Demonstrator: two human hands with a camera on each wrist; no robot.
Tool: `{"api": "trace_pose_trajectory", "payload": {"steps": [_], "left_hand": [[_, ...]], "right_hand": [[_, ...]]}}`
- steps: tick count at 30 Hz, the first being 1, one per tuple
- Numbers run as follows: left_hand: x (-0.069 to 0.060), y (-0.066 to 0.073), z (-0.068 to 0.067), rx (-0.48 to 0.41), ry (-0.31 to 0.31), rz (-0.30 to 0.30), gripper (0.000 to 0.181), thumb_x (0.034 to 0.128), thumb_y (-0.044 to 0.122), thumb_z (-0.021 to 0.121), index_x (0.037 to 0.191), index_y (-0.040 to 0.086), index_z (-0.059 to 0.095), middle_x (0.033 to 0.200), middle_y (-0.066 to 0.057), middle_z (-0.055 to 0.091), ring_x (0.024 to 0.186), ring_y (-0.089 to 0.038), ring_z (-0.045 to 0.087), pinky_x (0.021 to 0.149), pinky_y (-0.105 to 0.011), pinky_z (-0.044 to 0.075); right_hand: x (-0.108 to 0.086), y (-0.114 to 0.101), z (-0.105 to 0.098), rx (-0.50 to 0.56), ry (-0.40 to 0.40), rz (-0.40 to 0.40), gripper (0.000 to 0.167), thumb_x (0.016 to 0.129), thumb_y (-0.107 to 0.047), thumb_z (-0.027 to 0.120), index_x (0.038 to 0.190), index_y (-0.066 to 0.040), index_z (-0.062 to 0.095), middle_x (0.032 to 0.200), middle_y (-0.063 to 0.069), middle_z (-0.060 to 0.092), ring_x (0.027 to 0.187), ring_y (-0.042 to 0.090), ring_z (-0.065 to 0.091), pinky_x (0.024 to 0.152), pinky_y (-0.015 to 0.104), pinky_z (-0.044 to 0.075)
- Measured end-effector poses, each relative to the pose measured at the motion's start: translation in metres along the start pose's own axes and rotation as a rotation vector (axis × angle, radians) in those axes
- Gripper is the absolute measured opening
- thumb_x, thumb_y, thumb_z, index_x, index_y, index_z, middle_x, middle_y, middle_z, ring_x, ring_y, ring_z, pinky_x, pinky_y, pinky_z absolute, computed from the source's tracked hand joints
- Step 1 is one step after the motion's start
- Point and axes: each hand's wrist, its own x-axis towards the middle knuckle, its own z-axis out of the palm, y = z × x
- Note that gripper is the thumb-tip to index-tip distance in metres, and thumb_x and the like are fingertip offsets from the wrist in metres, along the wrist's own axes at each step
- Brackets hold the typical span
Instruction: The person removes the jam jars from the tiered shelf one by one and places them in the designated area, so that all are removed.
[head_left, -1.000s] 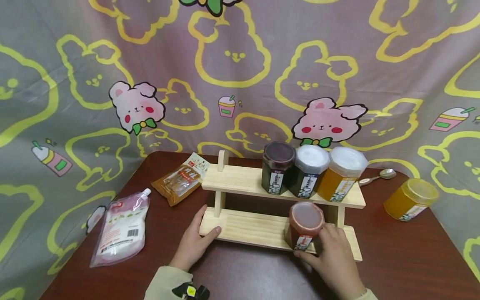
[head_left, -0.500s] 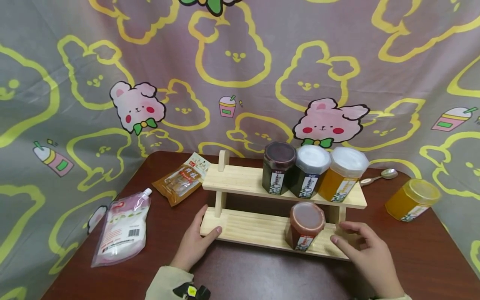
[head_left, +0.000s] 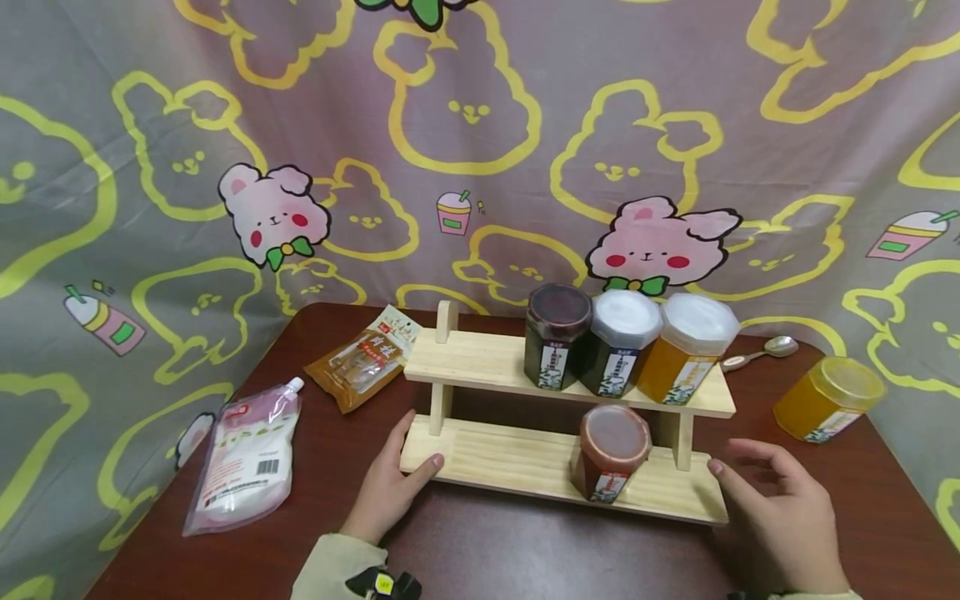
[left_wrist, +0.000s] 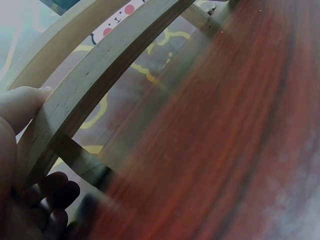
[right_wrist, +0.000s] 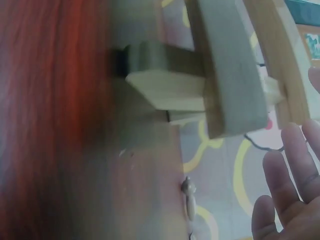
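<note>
A two-tier wooden rack (head_left: 495, 454) stands on the table. My left hand (head_left: 393, 483) grips the left end of its lower board; the left wrist view has the thumb (left_wrist: 24, 106) over the board and curled fingers below. On that board sits a jar with a reddish lid (head_left: 613, 454). Along the upper board's right half are a dark-lidded jar (head_left: 558, 333), a white-lidded dark jar (head_left: 621, 342) and a white-lidded amber jar (head_left: 686, 346). Just off the lower board's right end, my right hand (head_left: 791, 521) is spread and holds nothing; its fingers (right_wrist: 282, 187) look apart from the wood.
An amber jar (head_left: 828, 400) stands at the table's right, with a spoon (head_left: 759, 354) behind the rack's right end. To the left lie a brown packet (head_left: 363, 362) and a white spouted pouch (head_left: 247, 462). A patterned cloth (head_left: 495, 167) hangs behind the table.
My right hand has let go of the reddish-lidded jar and moved right, past the end of the lower board. The left hand has stayed on the rack.
</note>
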Motion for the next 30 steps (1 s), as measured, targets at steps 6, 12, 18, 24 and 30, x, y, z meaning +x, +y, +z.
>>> {"api": "trace_pose_trajectory", "payload": {"steps": [6,12,18,24,30], "left_hand": [[0.0,0.001,0.0,0.009,0.002,-0.008,0.089,0.0883,0.04,0.077,0.158,0.012,0.03,0.155,-0.019,0.041,0.141,-0.037,0.04,0.113,-0.059,0.032],[0.0,0.001,0.0,0.013,0.001,-0.011,0.089,0.0883,0.041,0.077,0.158,0.012,0.03,0.155,-0.019,0.041,0.141,-0.037,0.039,0.113,-0.059,0.031],[0.0,0.0,0.001,0.016,0.0,-0.008,0.089,0.0884,0.041,0.077,0.158,0.012,0.029,0.155,-0.019,0.04,0.141,-0.037,0.039,0.113,-0.059,0.031],[0.0,-0.001,0.001,0.013,0.003,0.002,0.09,0.0883,0.041,0.077,0.158,0.011,0.029,0.155,-0.019,0.041,0.141,-0.036,0.039,0.113,-0.058,0.031],[-0.001,-0.001,0.0,0.008,0.005,0.01,0.089,0.0886,0.04,0.077,0.158,0.01,0.03,0.155,-0.019,0.041,0.141,-0.036,0.039,0.113,-0.058,0.031]], "right_hand": [[0.009,0.012,0.0,0.035,0.049,0.062,0.036,0.082,-0.016,0.085,0.112,-0.003,0.07,0.087,-0.027,0.066,0.078,-0.007,0.06,0.065,0.006,0.046],[0.019,0.027,-0.001,-0.001,0.03,0.108,0.039,0.084,-0.02,0.084,0.115,-0.003,0.067,0.087,-0.032,0.059,0.081,-0.013,0.057,0.067,0.004,0.044],[0.029,0.041,-0.003,0.018,0.015,0.188,0.043,0.084,-0.025,0.084,0.12,-0.01,0.065,0.094,-0.029,0.059,0.086,-0.013,0.056,0.069,0.005,0.041],[0.041,0.054,-0.005,0.122,0.109,0.396,0.042,0.085,-0.027,0.083,0.122,-0.021,0.065,0.097,-0.023,0.06,0.086,-0.009,0.055,0.066,0.004,0.041],[0.05,0.062,-0.008,0.166,0.197,0.473,0.037,0.086,-0.03,0.081,0.118,-0.032,0.062,0.098,-0.025,0.056,0.087,-0.009,0.051,0.063,0.003,0.039]]}}
